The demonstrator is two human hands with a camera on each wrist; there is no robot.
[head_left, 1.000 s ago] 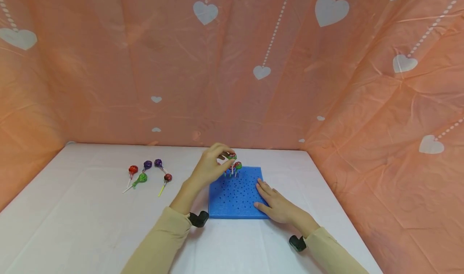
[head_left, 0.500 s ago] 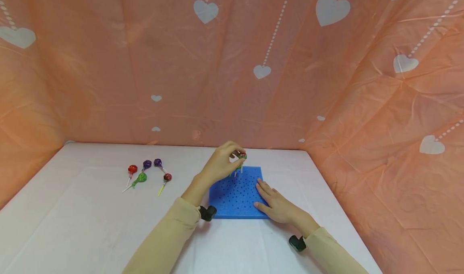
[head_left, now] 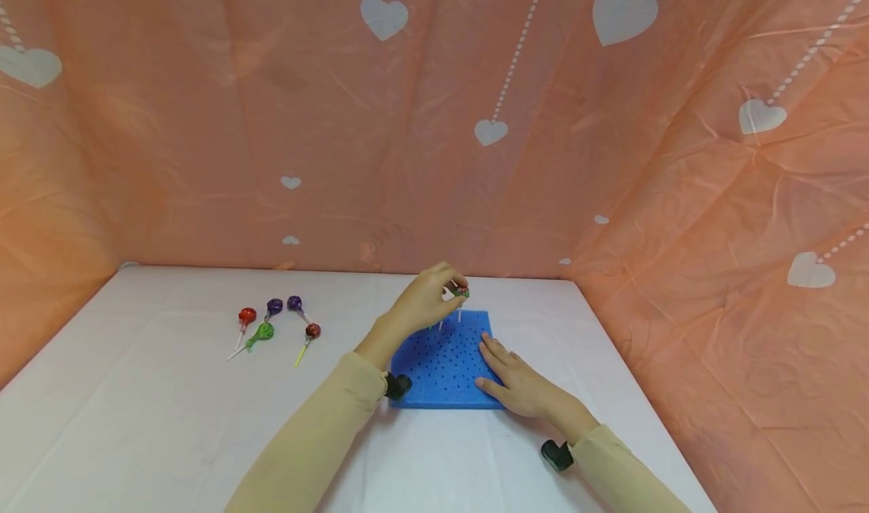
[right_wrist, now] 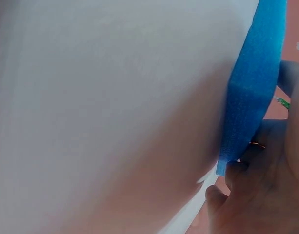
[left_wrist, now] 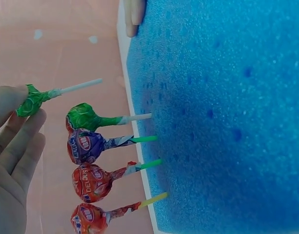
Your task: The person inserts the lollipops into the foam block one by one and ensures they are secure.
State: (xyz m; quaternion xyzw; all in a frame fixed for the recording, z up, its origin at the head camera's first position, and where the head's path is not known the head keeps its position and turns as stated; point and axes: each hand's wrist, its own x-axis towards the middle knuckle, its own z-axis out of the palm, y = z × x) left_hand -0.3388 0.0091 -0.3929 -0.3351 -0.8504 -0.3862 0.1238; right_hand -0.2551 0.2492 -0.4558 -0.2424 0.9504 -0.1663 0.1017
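Observation:
My left hand (head_left: 424,300) pinches a green-wrapped lollipop (left_wrist: 32,101) by its head, thumb on one side and fingers on the other. Its white stick points at the blue foam board (head_left: 437,373) full of small holes, the tip apart from the surface in the left wrist view. Beside it a row of lollipops stands in the board: a green one (left_wrist: 82,116), a purple one (left_wrist: 85,146) and two orange-red ones, the nearer (left_wrist: 90,181) and the last (left_wrist: 89,218). My right hand (head_left: 526,388) rests on the board's right edge with its fingers extended.
On the white table (head_left: 156,415) at the left lie several loose lollipops: a red one (head_left: 247,315), a green one (head_left: 263,332), two purple ones (head_left: 274,307) and a dark red one (head_left: 313,330). An orange curtain (head_left: 326,121) with hearts hangs behind.
My left hand has moved to the right with the green lollipop, over the back of the foam board. My right hand has stayed on the board's edge.

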